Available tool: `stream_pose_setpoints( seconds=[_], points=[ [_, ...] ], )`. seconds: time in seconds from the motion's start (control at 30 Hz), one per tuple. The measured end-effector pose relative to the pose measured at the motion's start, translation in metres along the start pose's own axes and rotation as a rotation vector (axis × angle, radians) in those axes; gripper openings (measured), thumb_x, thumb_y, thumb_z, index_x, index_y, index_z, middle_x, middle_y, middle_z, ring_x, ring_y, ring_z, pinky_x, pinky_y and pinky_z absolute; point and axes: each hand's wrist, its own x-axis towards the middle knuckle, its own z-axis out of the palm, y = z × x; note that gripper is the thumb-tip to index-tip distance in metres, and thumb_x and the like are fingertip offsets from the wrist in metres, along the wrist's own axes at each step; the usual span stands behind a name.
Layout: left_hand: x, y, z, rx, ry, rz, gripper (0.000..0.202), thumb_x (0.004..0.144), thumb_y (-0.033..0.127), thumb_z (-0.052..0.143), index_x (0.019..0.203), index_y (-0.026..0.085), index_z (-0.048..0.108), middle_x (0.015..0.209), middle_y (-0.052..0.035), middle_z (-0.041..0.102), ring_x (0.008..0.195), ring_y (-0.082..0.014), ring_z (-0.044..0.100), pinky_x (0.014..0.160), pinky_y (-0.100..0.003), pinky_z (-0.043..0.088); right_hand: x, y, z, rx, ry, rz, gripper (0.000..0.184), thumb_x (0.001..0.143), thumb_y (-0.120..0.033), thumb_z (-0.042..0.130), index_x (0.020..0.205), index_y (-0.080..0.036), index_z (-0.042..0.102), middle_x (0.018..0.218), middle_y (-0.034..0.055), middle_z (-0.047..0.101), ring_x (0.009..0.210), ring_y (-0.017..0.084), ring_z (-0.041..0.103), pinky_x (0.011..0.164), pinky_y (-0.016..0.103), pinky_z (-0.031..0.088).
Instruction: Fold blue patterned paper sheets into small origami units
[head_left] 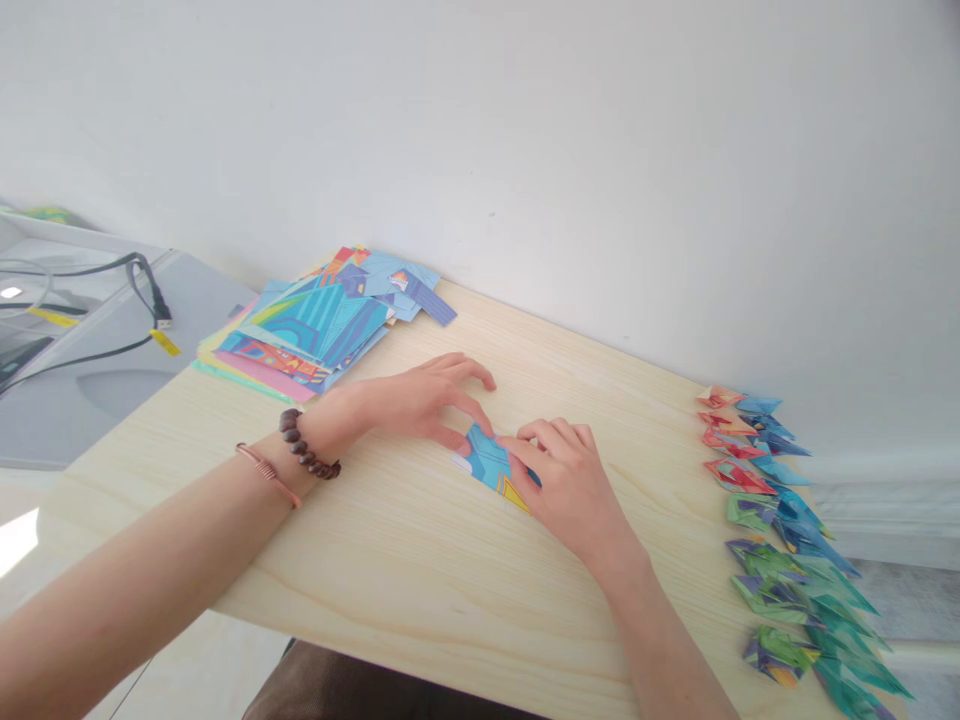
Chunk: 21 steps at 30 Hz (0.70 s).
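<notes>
A small blue and yellow patterned paper [489, 462] lies flat on the light wooden table [405, 560]. My left hand [420, 398] rests with spread fingers, fingertips pressing the paper's upper left edge. My right hand [564, 482] has curled fingers pressing down on the paper's right part, covering some of it. A dark bead bracelet and a thin pink band sit on my left wrist.
A loose stack of colourful paper sheets [322, 320] lies at the table's far left. Several folded paper pieces [787, 530] line the right edge. A white wall is behind. A grey surface with black cables [112, 310] stands to the left.
</notes>
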Motion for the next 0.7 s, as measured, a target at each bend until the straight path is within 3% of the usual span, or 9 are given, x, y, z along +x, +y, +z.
stream_pose_setpoints(
  seconds=[0.7],
  points=[
    [0.000, 0.001, 0.000, 0.007, -0.009, -0.034, 0.025, 0.077, 0.042, 0.067, 0.102, 0.037, 0.069, 0.125, -0.0034, 0.045, 0.117, -0.0233, 0.041, 0.106, -0.037, 0.030, -0.010, 0.012, 0.006, -0.044, 0.082, -0.011, 0.018, 0.088, -0.022, 0.052, 0.096, -0.025, 0.067, 0.089, 0.0012, 0.065, 0.081, 0.016, 0.052, 0.073, 0.032, 0.034]
  ],
)
